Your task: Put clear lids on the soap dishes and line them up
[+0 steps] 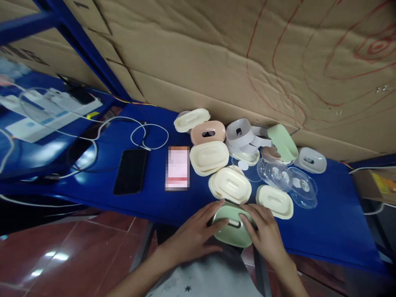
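Note:
Between my two hands is a pale green oval plastic case (pixel 238 237) with a slot in its top, where a cream piece shows. My left hand (pixel 202 231) grips its left side, thumb lying on top by the slot. On the other side my right hand (pixel 261 225) holds the case, with its thumb near the slot too. The undersides of the case and some fingertips are hidden. Just beyond it, on the blue table (pixel 334 218), lie stacked cream oval lids (pixel 233 184) and another cream lid (pixel 274 201).
Further back are a pink case (pixel 202 135), grey-lilac cases (pixel 239 132), a green case (pixel 283 142) and clear plastic covers (pixel 301 185). Left of them lie a lit phone (pixel 177 169), a dark phone (pixel 130 171) and white cables (pixel 150 136). Cardboard (pixel 216 62) stands behind.

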Action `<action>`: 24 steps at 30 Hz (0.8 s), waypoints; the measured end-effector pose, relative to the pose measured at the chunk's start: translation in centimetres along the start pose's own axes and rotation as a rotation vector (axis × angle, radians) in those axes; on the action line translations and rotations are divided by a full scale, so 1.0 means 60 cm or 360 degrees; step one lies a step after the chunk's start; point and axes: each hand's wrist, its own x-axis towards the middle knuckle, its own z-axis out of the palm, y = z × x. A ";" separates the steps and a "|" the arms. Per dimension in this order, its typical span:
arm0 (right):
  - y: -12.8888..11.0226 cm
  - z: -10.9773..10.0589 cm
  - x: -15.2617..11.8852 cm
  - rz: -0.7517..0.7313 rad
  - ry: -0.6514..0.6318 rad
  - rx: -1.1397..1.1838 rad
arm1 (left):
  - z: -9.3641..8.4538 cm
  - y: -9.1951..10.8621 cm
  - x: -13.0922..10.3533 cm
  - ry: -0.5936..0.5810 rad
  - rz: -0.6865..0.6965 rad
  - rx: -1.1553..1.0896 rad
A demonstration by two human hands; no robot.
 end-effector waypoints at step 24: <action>0.010 0.043 -0.072 -0.0565 -0.0113 -0.0206 | -0.002 0.000 -0.001 0.0054 -0.0127 0.0192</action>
